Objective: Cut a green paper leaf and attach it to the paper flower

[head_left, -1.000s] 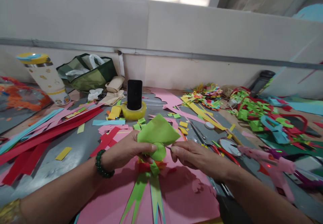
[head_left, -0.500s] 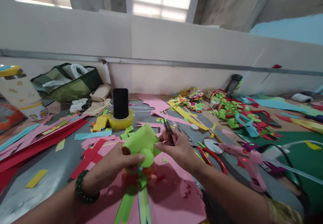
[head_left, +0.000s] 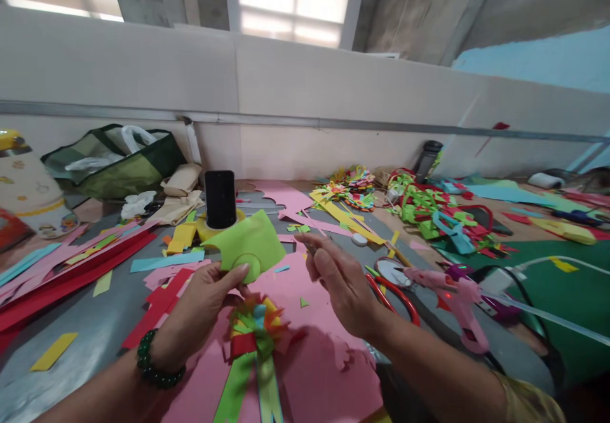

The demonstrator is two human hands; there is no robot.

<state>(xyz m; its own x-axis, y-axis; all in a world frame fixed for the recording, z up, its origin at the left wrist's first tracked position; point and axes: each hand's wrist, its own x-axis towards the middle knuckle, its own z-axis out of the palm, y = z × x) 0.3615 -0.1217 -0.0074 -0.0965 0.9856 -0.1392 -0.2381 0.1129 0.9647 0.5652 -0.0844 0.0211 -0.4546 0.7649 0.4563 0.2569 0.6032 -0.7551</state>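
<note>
My left hand [head_left: 204,296], with a green bead bracelet on its wrist, pinches a light green paper piece [head_left: 248,245] that has a round disc shape at its lower edge. Just below it a multicoloured paper rosette [head_left: 255,328] with green ribbon tails lies on a pink sheet [head_left: 324,372]. My right hand [head_left: 338,283] hovers to the right of the green piece, a little apart from it. Only a dark tip of the small scissors [head_left: 309,249] shows by its fingers.
Red-handled scissors [head_left: 395,296] and a pink glue gun [head_left: 452,296] lie to the right. A black phone [head_left: 220,199] stands in a yellow tape roll behind the green piece. Red paper strips [head_left: 71,277] lie left; a green bag [head_left: 114,156] and paper chains [head_left: 433,210] sit at the back.
My left hand lifted the green piece off the rosette, which now lies uncovered on the pink sheet. My right hand took up small scissors and drew slightly away. The view swung right.
</note>
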